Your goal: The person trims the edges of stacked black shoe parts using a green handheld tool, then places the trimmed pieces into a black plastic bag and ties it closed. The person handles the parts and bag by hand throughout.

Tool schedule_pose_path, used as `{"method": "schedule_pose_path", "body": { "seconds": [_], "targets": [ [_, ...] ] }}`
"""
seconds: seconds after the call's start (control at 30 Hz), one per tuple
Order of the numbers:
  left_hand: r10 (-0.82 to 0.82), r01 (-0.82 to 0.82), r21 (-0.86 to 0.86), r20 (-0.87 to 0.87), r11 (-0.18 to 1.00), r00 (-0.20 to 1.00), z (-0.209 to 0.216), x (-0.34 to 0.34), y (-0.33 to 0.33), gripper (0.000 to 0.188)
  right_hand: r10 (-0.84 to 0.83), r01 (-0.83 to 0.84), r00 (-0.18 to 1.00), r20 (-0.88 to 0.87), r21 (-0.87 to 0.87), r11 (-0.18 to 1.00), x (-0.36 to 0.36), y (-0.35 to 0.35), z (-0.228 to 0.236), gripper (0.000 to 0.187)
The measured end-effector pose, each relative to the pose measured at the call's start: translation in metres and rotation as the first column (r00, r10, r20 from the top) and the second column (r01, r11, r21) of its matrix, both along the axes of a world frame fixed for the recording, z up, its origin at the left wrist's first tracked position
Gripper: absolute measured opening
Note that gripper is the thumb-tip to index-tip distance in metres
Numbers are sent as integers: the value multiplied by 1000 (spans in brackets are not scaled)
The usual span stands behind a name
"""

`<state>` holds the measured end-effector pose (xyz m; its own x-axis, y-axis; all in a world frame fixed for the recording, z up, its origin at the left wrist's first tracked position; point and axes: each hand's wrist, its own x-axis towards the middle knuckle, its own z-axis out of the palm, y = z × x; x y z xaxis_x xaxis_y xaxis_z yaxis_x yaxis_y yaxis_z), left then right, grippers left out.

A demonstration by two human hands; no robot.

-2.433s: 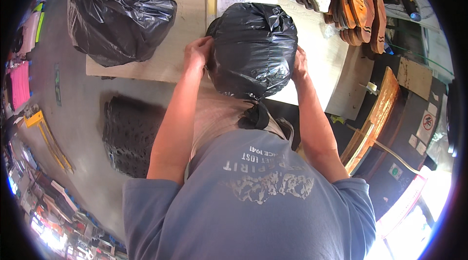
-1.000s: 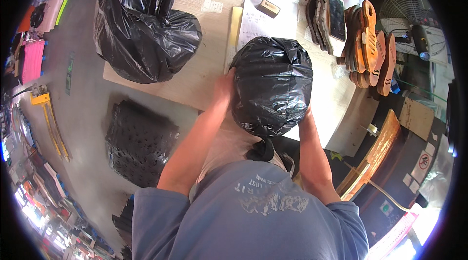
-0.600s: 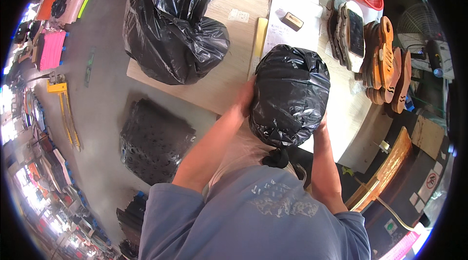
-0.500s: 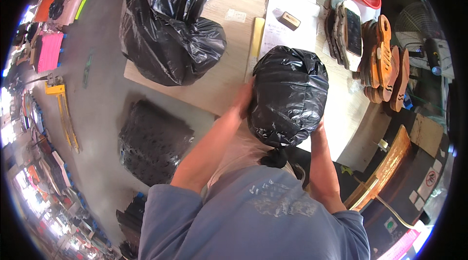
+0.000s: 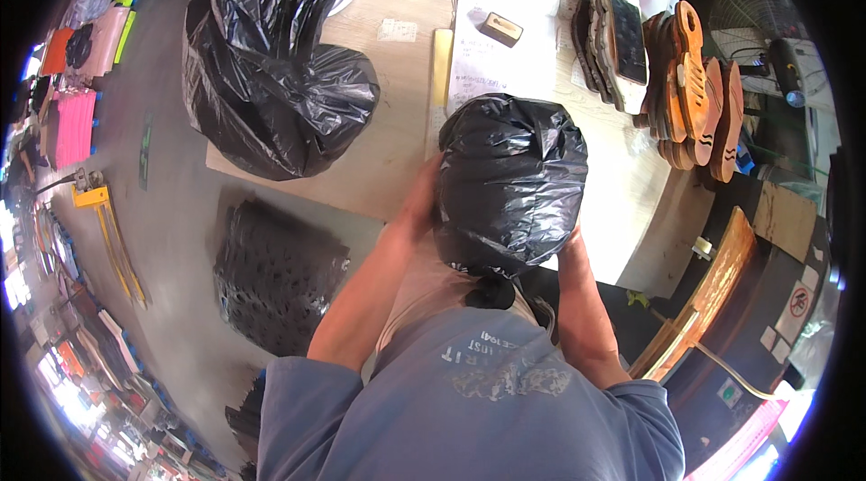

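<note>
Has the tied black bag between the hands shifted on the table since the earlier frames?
Cannot tell. The tied black bag sits at the table's near edge by the white papers throughout; the camera itself moved.

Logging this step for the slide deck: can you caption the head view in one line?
Both hands, left hand and right hand, grip a full, tied black bag at the wooden table edge, beside a second black bag.

blue short-sleeved t-shirt (faded pale chest print), bare forearms

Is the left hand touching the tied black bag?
Touching. The head view shows the left hand pressed flat against the side of the tied black bag, with no gap between them.
</note>
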<state>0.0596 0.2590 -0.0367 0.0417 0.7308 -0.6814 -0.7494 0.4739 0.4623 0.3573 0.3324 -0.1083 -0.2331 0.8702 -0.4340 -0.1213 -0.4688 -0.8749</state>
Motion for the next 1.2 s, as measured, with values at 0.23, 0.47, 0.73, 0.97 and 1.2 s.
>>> {"method": "schedule_pose_path", "body": {
  "seconds": [0.23, 0.47, 0.73, 0.97, 1.2],
  "targets": [
    [120, -154, 99, 283, 983, 952, -31, -2, -26, 39, -120, 121, 988, 99, -5, 993, -17, -15, 17, 53],
    [134, -190, 57, 517, 980, 845, -47, -3, -32, 35, -135, 127, 989, -57, -127, 984, -20, -25, 15, 46],
    [69, -189, 119, 643, 975, 763, -30, -8, -24, 31, -104, 47, 959, -265, -212, 976, -5, -36, 22, 41],
    [189, -179, -61, 327, 982, 926, -17, -3, -29, 36, -43, -1, 970, -239, -181, 983, -9, -34, 33, 38],
    [-33, -11, 185, 233, 983, 972, -19, -17, -1, 55, 68, -75, 990, 126, 53, 996, -14, 0, 71, 35]
  ]
}}
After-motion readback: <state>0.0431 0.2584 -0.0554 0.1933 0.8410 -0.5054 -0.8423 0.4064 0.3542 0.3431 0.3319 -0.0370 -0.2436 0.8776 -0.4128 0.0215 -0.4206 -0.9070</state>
